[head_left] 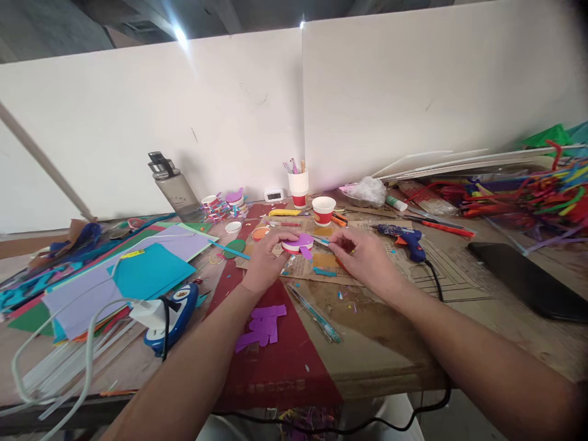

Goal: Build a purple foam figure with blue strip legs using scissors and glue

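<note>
1. Lying nearest on the desk point(390, 343): purple scraps point(261, 326).
2. A paper cup point(297, 244), topped purple, is pinched by the left hand point(265, 260).
3. A blue strip point(321, 241) is pinched by the right hand point(365, 257).
4. Farther back: glue gun point(407, 237).

Bare brown desk point(381, 343) lies open under the right forearm. A blue glue gun point(407, 237) crowds the right. A red-and-white paper cup point(324, 210) blocks behind.
</note>
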Available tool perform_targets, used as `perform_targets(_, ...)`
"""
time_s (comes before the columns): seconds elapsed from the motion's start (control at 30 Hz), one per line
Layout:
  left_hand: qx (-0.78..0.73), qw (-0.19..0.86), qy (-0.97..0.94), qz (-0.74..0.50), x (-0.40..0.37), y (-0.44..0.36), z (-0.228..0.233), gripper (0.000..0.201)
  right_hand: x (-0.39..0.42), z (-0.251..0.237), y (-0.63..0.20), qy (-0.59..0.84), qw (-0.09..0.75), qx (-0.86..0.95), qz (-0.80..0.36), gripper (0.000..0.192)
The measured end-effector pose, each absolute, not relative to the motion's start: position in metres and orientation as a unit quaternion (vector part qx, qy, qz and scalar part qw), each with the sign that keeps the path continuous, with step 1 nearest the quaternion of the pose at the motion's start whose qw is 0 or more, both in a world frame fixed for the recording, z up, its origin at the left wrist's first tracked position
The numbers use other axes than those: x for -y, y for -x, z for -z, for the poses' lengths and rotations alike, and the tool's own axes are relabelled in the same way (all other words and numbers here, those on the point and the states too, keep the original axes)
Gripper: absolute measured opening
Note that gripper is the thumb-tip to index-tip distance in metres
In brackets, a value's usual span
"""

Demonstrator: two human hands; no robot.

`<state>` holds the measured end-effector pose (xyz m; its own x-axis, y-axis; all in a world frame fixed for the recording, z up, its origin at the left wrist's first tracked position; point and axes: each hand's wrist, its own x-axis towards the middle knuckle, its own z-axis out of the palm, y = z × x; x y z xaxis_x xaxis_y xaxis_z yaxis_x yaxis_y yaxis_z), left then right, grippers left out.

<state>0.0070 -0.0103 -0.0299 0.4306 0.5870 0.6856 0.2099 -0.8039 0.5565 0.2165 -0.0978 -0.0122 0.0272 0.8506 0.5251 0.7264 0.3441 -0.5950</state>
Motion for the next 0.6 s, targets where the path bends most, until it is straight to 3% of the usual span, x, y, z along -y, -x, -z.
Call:
perform_targets(0.27, -0.187, 0.176, -0.857, -0.446, 0.013, -0.011, 0.031, 0.021, 0.099, 0.019, -0.217, 0.478, 0.473, 0.736, 0.076, 0.012)
perform_targets(0.6, -0.18, 0.168, -0.862, -0.442, 0.018, -0.013, 0.03, 0.026, 0.098, 0.03, -0.217, 0.452, 0.432, 0.774, 0.104, 0.017)
